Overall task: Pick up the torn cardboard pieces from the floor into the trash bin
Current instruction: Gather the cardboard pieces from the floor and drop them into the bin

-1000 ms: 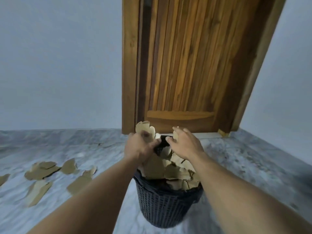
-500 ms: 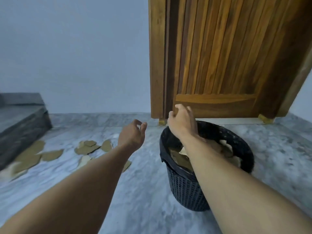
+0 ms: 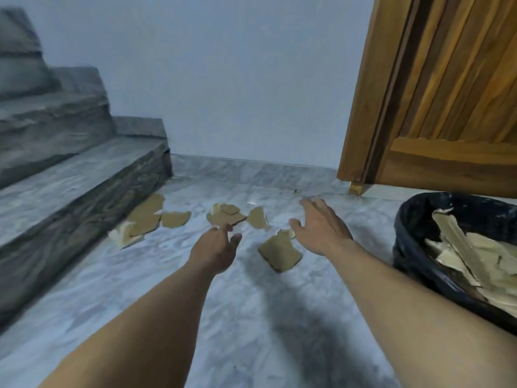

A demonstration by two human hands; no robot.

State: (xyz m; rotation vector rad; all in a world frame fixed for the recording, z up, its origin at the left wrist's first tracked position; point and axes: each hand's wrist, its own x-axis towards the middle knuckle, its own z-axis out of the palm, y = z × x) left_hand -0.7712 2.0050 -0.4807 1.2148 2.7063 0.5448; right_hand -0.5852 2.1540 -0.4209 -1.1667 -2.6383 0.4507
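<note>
1. Both arms reach out over a marble floor (image 3: 251, 317); the left hand (image 3: 215, 252) and right hand (image 3: 321, 229) are well apart, fingers spread, and neither holds anything.
2. The bin (image 3: 414, 247), lined in black, stands at the right beside a wooden door (image 3: 447, 93). Torn cardboard (image 3: 470, 256) already lies inside it, so part of the job looks done.
3. More remains on the floor. The nearest piece (image 3: 279, 253) lies between the two hands, just beside the right one.
4. A small cluster (image 3: 226, 215) sits just beyond the left fingertips, with another scrap (image 3: 258, 218) near it.
5. Further pieces (image 3: 145, 217) rest at the foot of the stone steps (image 3: 78, 186).
6. Judging by what shows, several pieces are left to gather; whether others lie out of frame cannot be told.
</note>
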